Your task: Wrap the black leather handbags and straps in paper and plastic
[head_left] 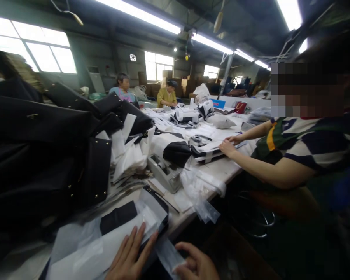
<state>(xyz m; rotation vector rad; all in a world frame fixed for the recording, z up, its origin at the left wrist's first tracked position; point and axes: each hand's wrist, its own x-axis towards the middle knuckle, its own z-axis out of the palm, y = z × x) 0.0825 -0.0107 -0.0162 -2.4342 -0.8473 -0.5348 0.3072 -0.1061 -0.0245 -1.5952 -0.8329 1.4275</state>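
Wrapping [90, 254] under flat left hand [128, 254], clear plastic [168, 253] in right hand [198, 264]

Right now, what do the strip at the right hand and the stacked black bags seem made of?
Strip: probably thin plastic film, being translucent with a slight shine. Black bags: leather or imitation leather, judging by the smooth, low-sheen surface; which, I can't tell.

The heaped bags [41, 120] I see are black, dotted with gold-coloured studs [96, 142]; nearer, the wrapping sheet [84, 254] is white, the panel [119, 216] beside it black, the plastic film [169, 252] a milky blue-grey. The tape dispenser [175, 180] is grey, the co-worker's shirt [323, 146] navy and cream blocks, the apron [261, 149] dark green with a yellow-orange strip [270, 139], a far worker's top [162, 97] mustard yellow
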